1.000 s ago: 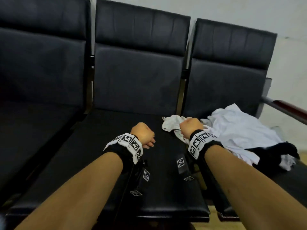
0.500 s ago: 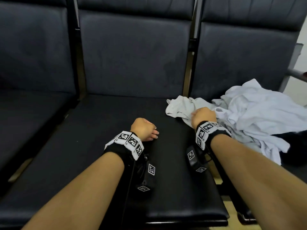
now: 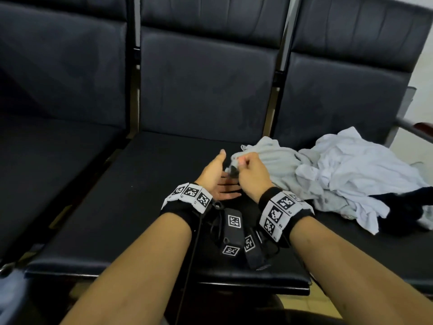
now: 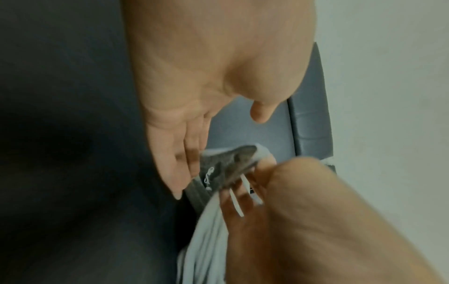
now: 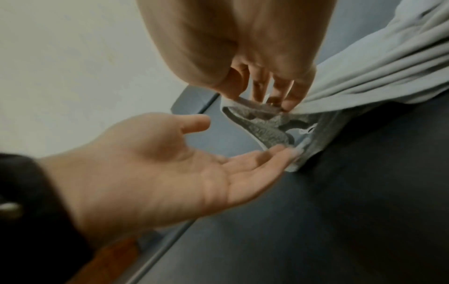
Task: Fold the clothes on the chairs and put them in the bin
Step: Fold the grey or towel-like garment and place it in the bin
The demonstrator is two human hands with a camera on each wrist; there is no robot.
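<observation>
Head view: a row of black padded vinyl chairs (image 3: 203, 90) spans the frame; no bin shows.
Clothes pile: crumpled white and dark garments (image 3: 365, 174) lie on the right-hand seat.
Pale grey cotton garment (image 3: 274, 160): drapes from the pile onto the middle seat, its grey-lined neck edge (image 5: 262, 123) lifted.
Right hand (image 3: 251, 174): thumb and fingertips pinch that neck edge.
Left hand (image 3: 216, 177): palm up, fingers straight, holding nothing, fingertips (image 5: 282, 151) just touching the cloth.
Handling: light, limp and likely to bunch; best taken at the collar or shoulders with both hands.
</observation>
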